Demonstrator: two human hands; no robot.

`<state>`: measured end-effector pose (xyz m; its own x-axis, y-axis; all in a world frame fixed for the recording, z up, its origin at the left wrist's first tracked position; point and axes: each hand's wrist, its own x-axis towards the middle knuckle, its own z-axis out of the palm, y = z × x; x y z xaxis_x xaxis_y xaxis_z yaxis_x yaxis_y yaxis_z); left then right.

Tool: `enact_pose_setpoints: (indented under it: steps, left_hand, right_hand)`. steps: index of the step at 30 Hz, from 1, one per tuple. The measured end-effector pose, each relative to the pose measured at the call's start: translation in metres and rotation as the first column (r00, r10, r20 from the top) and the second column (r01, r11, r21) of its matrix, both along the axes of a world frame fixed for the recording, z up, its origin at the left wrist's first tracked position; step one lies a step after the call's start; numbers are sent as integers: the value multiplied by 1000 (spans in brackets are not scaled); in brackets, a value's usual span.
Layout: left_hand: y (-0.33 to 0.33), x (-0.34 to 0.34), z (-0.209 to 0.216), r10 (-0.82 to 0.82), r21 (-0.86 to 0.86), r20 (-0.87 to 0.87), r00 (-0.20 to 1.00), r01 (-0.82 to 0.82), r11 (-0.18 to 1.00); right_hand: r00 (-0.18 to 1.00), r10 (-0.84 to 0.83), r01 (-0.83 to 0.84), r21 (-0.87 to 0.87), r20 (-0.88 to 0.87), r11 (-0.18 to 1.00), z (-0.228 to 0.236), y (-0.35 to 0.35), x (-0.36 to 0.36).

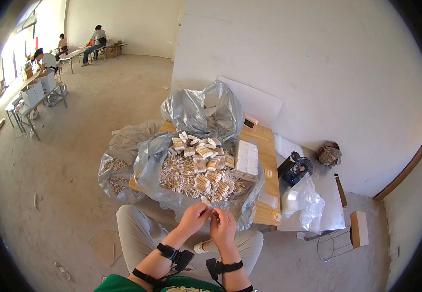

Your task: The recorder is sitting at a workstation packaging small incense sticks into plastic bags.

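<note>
My left hand [194,220] and my right hand [223,228] meet at the near edge of the pile, fingers closed in a pinch. Between their fingertips is a small bundle of cotton swabs [206,200], partly hidden by the fingers. Just beyond lies a heap of loose cotton swabs [176,173] on grey plastic sheeting [147,163] over a wooden table [264,180]. Several swabs are gathered into bunches [220,182] at the heap's near right. Behind them are stacked filled packs of swabs [203,152]. A block of white packs [246,158] stands at the right.
A large grey plastic bag [206,112] stands at the table's back. To the right, a side table [335,214] bears a black fan [299,168] and clear plastic bags [304,202]. Another bag with swabs [116,177] sits at the left. Other people [95,41] work at far tables.
</note>
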<state>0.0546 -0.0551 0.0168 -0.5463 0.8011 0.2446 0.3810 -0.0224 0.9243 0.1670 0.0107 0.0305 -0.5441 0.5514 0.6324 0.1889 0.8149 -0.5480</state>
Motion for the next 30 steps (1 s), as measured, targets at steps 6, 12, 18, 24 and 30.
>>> enact_pose_setpoints:
  steps: [6,12,18,24,30]
  left_hand:
    - [-2,2,-2,-22,94,-136,990,35,995]
    - [-7,-3,2,-84,35,-265,961,97,995]
    - [-6,-2,-2,-70,-16,-237,969,68,998]
    - [-10,-10,6,-21,-80,-215,976,4,997]
    - [-5,-5,-3,-48,-47,-132,990,42,998]
  right_hand:
    - [1000,-24,23,87,5,996,0,-2,-1]
    - [994,-80,65,180,77,982,2,13,6]
    - [993,65,-63,-19,98,998,-4,6,3]
    - [977,194,-155,-337,87,929,-4,3,7]
    - [983,143,-99,-320,117,942,-15,0,2]
